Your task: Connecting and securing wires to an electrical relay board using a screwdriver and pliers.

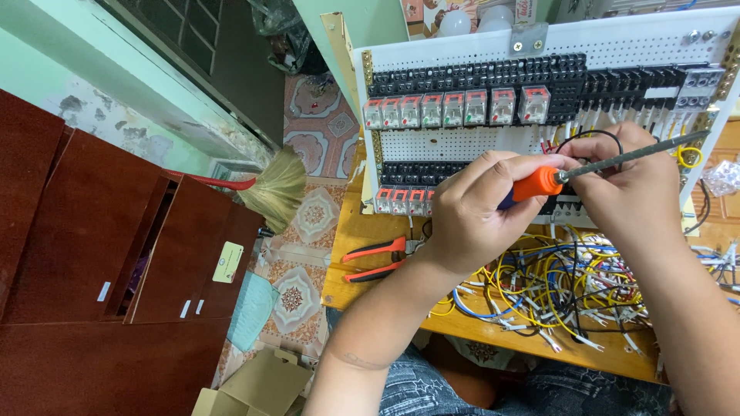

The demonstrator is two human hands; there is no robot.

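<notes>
A: Start at the grip. What has the left hand point(470, 212) got?

B: Its fingers are wrapped tight round the orange handle of a screwdriver point(586, 166), whose shaft runs up and to the right of the fist. The right hand point(628, 181) sits against the shaft just past the handle, fingers curled and pinching a loop of black wire point(590, 137) at the tips (what the tips press on is hidden).

A: How would you judge doing this well?

B: Keep the shaft in line with the terminal screw, steady it with the right hand, and hold the wire end seated before turning.

A: And around the grip?

B: Behind both hands stands the white perforated panel point(617, 42). Above the fist I count seven clear relays point(455, 108) in one row; left of the fist a second row shows about four more, the rest hidden by the hand. Below the hands lies one tangle of yellow, white, blue and black wires point(555, 289), too many to count. Left and below the fist, one pair of red-handled pliers point(378, 258) rests on the wooden table point(347, 285).
</notes>
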